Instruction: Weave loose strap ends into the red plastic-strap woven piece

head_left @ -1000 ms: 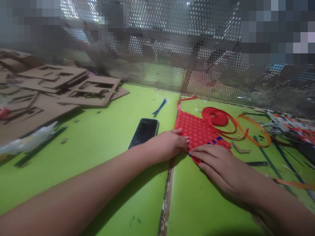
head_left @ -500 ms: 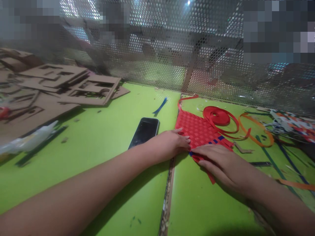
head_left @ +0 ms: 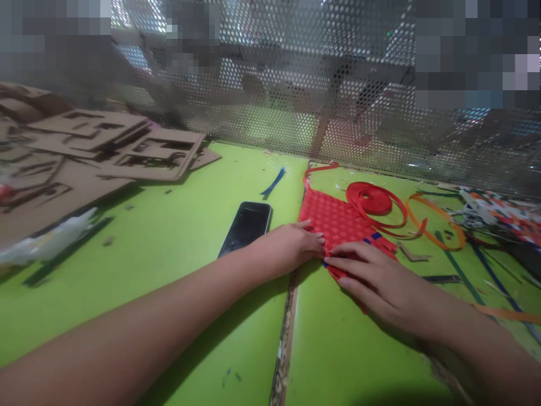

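A red woven mat of flat strips [head_left: 333, 217] lies on the green table, with a few blue strip sections along its near right edge. My left hand [head_left: 298, 243] rests on the mat's left corner, fingers stretched out and slightly apart, thumb hidden. Over the near edge lies my right hand [head_left: 372, 276], its fingers long and flat across the red strip ends; its thumb shows below. The fingertips of both hands almost meet at the near corner. A red strip coil [head_left: 369, 200] sits against the mat's far right side.
A phone [head_left: 247, 225] lies beside my left wrist. Cut cardboard sheets [head_left: 156, 152] are stacked at the left, near a glue bottle [head_left: 54, 239]. Loose orange strips [head_left: 456, 237] and a multicoloured woven piece [head_left: 502, 211] lie right. A perforated metal screen [head_left: 270, 101] stands behind.
My right hand has shifted slightly up and over the near edge, covering more of the blue sections, its fingers a little more spread. My left hand stays in place on the mat.
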`<state>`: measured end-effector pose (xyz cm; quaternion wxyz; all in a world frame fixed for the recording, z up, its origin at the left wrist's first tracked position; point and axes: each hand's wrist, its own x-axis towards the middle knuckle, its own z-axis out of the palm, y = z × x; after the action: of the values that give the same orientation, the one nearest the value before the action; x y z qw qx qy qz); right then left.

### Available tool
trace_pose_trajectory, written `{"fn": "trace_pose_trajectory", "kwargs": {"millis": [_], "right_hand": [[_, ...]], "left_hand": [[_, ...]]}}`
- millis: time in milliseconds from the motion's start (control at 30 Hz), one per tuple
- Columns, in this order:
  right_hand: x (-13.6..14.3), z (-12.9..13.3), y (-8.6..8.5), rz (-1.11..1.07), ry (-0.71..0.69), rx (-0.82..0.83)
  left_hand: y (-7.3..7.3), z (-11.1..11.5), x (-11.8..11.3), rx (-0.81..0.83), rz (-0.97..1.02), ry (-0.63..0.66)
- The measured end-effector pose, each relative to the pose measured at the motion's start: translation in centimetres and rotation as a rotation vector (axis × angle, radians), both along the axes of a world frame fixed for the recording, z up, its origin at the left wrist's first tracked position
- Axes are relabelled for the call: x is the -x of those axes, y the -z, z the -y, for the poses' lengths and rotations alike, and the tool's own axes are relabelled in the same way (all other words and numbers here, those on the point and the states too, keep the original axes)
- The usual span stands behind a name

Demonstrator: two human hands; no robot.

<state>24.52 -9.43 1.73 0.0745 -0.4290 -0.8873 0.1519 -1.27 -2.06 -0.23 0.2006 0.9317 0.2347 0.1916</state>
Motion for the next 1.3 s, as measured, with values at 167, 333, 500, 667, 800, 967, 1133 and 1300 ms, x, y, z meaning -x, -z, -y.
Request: {"fn": "trace_pose_trajectory", "kwargs": {"millis": [167, 333, 500, 667, 800, 967, 1133, 1300], "right_hand": [[0.0, 0.0, -0.1, 0.004, 0.007, 0.03], [-0.2, 0.1, 0.0, 0.019, 0.011, 0.024], [0.0, 0.4, 0.2, 0.018, 0.018, -0.017], [0.5, 0.9, 0.3, 0.057, 0.023, -0.094], [0.7, 1.2, 0.7, 0.105, 0.013, -0.161], [0.5, 1.4, 1.0, 0.135, -0.001, -0.211], [0.5, 1.4, 0.7, 0.133, -0.022, -0.218], [0.5, 1.2, 0.4, 0.094, -0.016, -0.147]], "left_hand": [[0.0, 0.0, 0.0, -0.002, 0.009, 0.004], [0.2, 0.0, 0.0, -0.004, 0.033, 0.017], [0.3, 0.0, 0.0, 0.017, 0.041, 0.016], [0.2, 0.1, -0.1, 0.009, 0.009, 0.012], [0.0, 0.0, 0.1, 0.013, -0.001, 0.014], [-0.5, 0.4, 0.3, 0.045, -0.009, -0.023], [-0.6, 0.7, 0.0, 0.005, -0.009, -0.069], [-0.5, 0.6, 0.0, -0.013, 0.001, -0.033]]}}
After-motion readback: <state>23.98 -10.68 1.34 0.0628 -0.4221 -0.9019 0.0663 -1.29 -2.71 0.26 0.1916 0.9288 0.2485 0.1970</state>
